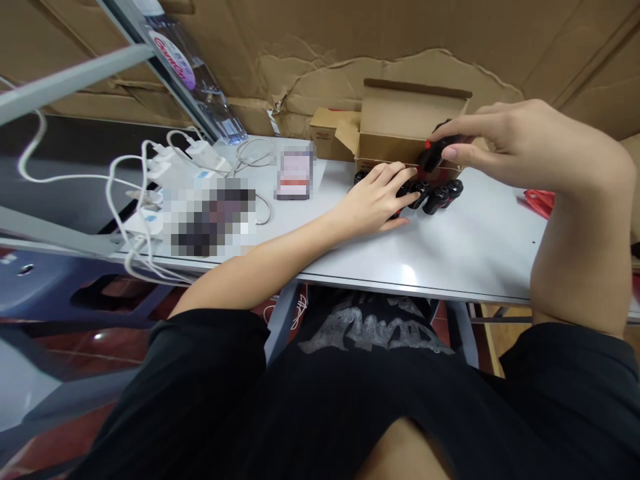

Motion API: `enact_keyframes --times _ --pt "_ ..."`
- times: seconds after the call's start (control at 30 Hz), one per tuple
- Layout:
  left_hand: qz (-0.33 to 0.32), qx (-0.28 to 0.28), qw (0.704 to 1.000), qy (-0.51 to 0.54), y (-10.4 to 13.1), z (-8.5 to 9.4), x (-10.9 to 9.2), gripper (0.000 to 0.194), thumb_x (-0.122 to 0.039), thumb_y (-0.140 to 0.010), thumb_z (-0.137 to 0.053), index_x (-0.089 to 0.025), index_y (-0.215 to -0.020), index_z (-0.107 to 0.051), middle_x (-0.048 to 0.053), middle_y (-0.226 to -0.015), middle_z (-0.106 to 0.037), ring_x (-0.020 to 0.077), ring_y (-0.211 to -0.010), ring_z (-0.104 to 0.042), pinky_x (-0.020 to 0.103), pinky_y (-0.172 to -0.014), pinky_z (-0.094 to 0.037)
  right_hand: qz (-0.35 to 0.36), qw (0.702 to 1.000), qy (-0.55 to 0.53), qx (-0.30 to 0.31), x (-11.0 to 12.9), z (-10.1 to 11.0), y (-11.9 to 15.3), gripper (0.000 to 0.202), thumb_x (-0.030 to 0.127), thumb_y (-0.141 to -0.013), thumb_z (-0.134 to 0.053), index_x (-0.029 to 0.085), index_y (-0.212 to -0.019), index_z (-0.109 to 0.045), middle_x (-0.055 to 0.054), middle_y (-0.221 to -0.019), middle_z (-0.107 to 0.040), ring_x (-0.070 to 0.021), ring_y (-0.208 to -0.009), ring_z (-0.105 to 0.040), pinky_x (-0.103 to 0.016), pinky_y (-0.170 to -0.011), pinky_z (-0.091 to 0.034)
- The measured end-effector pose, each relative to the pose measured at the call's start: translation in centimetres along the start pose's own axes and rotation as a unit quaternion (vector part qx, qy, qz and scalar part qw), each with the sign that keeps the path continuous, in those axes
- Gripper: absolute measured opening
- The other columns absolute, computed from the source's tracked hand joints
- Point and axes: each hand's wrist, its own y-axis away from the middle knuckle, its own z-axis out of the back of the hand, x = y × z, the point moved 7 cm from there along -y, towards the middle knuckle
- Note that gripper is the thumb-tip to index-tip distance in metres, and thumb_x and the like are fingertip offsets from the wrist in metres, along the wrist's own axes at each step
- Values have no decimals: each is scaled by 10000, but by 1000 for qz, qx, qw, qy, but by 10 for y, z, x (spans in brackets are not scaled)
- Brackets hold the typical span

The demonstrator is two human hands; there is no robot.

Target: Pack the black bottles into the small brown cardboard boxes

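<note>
Between the thumb and fingers of my right hand (495, 140) is a black cylindrical piece (434, 152) with a red spot, raised at the front of an open cardboard box (413, 113). My left hand (383, 197) lies over several similar black pieces on the white table, its fingers spread and touching them; part of the group is hidden beneath it. Just right of its fingertips stand more black pieces (436, 200), close together in front of the box.
A smaller carton (330, 133) adjoins the open box. Leftward are a phone (295, 175), a blurred dark object (215, 220), white chargers with cables (175, 170) and a bottle (200, 87). Red plastic (540, 201) lies by my right forearm. A metal frame (75, 80) rises at left.
</note>
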Motion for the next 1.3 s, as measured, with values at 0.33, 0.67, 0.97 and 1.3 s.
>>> enact_keyframes --times 0.33,0.67,0.97,1.3 --pt "49 -59 997 32 5 27 24 473 -502 -1181 -805 -266 -1583 -885 242 -1714 -783 563 -1676 -691 908 -1470 -468 2 988 2 153 10 -33 14 508 705 -1201 -670 421 -1467 -997 -79 -1179 -977 -412 -955 -877 -561 -825 -612" --pt "30 -54 997 39 13 18 65 951 -818 -986 -1010 -285 -1730 -754 304 -1891 -665 592 -1783 -578 895 -1516 -445 0 965 75 250 24 -85 8 493 540 -1190 -756 415 -1616 -968 -76 -1247 -995 -401 -961 -906 -524 -862 -635" --pt "22 -30 998 47 13 -1 64 991 -808 -963 -1033 -273 -1744 -740 316 -1876 -676 585 -1751 -609 901 -1481 -500 6 969 -25 247 -6 -71 -5 419 560 -1160 -790 482 -1511 -1004 14 -1150 -996 -368 -945 -907 -515 -884 -656" --pt "-111 4 994 16 8 17 -22 748 -501 -1103 -955 -441 -1814 -735 161 -2018 -643 486 -1867 -609 787 -1490 -543 -63 997 16 40 -69 -77 -42 680 489 -1225 -538 156 -1709 -880 -257 -1707 -831 -473 -1486 -798 -603 -1344 -583"
